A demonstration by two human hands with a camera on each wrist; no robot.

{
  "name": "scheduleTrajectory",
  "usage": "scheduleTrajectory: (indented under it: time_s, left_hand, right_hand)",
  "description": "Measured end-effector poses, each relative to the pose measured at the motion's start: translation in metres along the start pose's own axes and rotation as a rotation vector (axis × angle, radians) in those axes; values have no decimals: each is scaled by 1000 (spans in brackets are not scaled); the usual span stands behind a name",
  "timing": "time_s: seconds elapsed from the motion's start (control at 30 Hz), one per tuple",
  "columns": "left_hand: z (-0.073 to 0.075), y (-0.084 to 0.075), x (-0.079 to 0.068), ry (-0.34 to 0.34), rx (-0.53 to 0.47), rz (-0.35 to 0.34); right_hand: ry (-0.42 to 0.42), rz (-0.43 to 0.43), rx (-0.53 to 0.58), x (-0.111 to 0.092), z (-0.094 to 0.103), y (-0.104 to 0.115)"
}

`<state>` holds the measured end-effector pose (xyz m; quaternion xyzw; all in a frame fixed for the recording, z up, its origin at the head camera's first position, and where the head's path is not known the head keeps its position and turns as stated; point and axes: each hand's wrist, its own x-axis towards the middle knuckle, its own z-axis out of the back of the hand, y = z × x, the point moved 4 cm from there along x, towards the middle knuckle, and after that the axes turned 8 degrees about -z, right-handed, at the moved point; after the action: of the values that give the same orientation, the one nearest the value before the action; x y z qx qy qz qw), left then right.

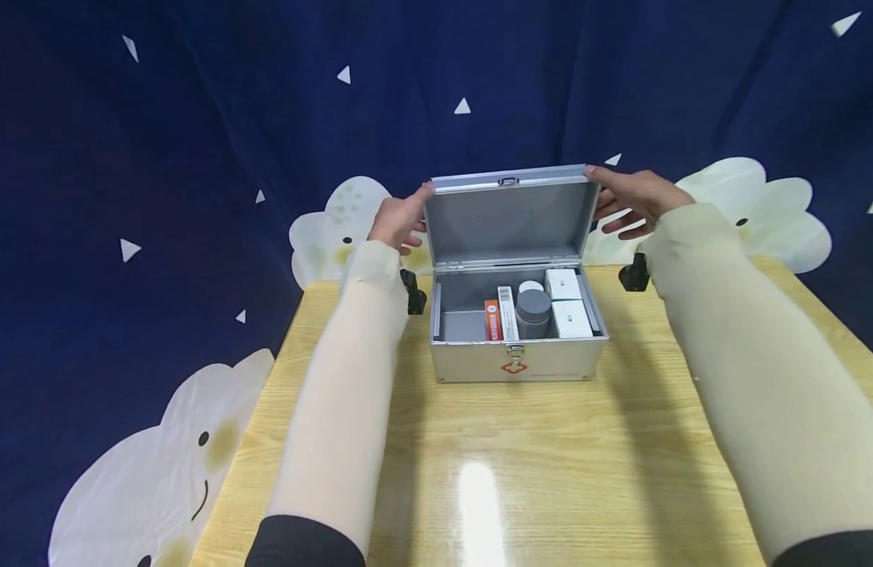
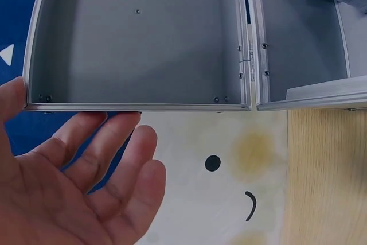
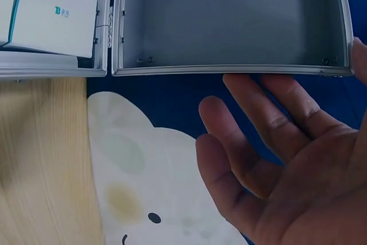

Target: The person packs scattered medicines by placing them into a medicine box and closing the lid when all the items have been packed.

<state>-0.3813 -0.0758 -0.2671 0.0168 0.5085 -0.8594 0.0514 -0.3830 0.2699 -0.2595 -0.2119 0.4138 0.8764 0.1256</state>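
Note:
A silver first-aid box (image 1: 471,364) with a red cross stands on the table, its lid (image 1: 510,224) raised on the rear hinge. The left hand (image 1: 399,219) holds the lid's left corner, thumb on the front rim and fingertips against the side, as the left wrist view shows. At the opposite corner the right hand (image 1: 638,197) has its thumb on the rim and some fingertips touching the side. Inside the box are an orange-red carton (image 1: 493,320), a narrow white carton (image 1: 508,313), a grey-lidded jar (image 1: 534,307), a white round cap (image 1: 530,286) and white boxes (image 1: 572,319).
The box sits toward the back of a wooden table (image 1: 535,457). Behind it hangs a dark blue curtain (image 1: 266,118) with white cloud and triangle prints. Black wrist mounts (image 1: 634,274) show beneath the sleeves.

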Motion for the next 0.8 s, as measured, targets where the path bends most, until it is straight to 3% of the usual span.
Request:
scheduleTrajectory:
  time_s: [0.37,0.57,0.67,0.8]
  left_hand:
    - [8,-1,-4,76,62,-61]
    - [12,-1,-9,125,95,-107]
    - [12,0,-12,118,99,-120]
    - [11,2,-17,49,154,-145]
  right_hand:
    - [21,35,-72,-5,2,2]
    - [-2,110,-155,-10,4,2]
    - [-30,148,-172,-13,3,2]
    - [-81,185,-164,-19,-1,3]
